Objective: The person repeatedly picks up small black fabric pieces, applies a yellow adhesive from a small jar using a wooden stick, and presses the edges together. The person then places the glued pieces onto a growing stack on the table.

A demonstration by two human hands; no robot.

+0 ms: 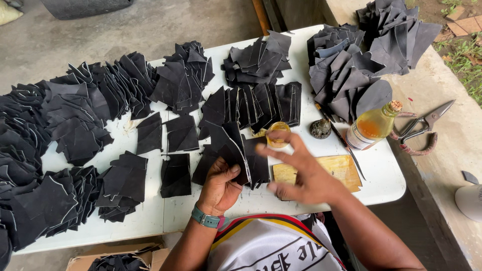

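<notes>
left hand (219, 186) is gripping a fanned stack of black leather pieces (232, 150), fingers curled around its lower edge, thumb pressing on top. the stack is standing tilted up off the white worktop (381, 180), rising up and away from the palm toward the small open jar of yellow glue (277, 133). right hand (301, 173) is hovering just right of the stack with fingers spread apart, holding nothing; its fingertips are sitting just beside the stack's right edge, index reaching toward the jar. below the right hand a wooden board (346, 168) is lying flat on the worktop.

a teal watch (206, 218) is sitting on the left wrist. right of the jar: a dark round lump (320, 129), then a glass bottle with amber liquid (372, 125) lying tilted. scissors (426, 123) are resting on the concrete ledge, well apart from both hands. more piles of black cut pieces (75, 120) are covering the left and far side of the worktop, some fanned in rows, some heaped.
</notes>
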